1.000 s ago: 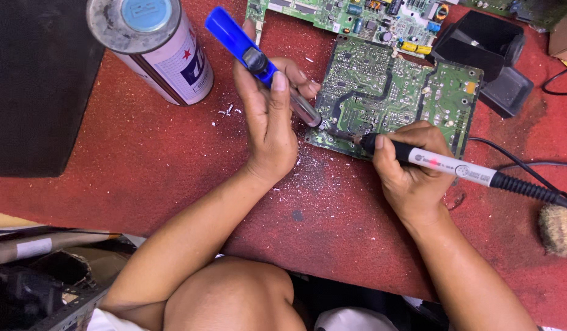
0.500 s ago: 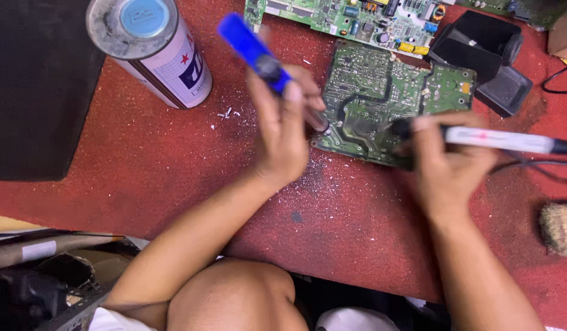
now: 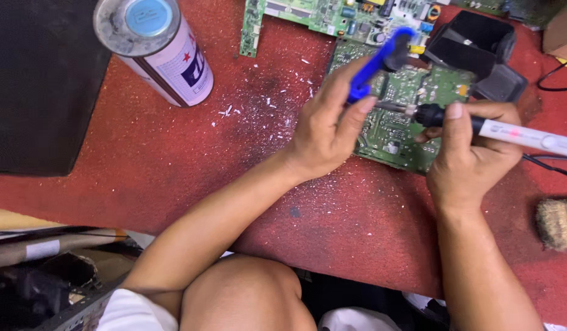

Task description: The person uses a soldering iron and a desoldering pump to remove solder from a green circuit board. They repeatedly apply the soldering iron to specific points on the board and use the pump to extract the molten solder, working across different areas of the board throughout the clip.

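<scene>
Head view: left hand [image 3: 330, 132] grips a glossy blue plastic desoldering pump [image 3: 376, 68]; right hand [image 3: 470, 153] is wrapped round a white, black-collared soldering iron [image 3: 510, 132], its metal tip over the green circuit board [image 3: 398, 116]. Board lies on a grainy red mat [image 3: 173, 159]. Far left stands a cylindrical spray can [image 3: 158, 49]; far right, a black stand [image 3: 476, 52].

Green circuit board [image 3: 398, 125]; blue pump [image 3: 374, 68]; white iron [image 3: 522, 135]; red mat [image 3: 173, 159].

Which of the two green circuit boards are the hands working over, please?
The nearer circuit board, lying under the left hand and right hand. The farther board lies untouched along the top edge.
</scene>
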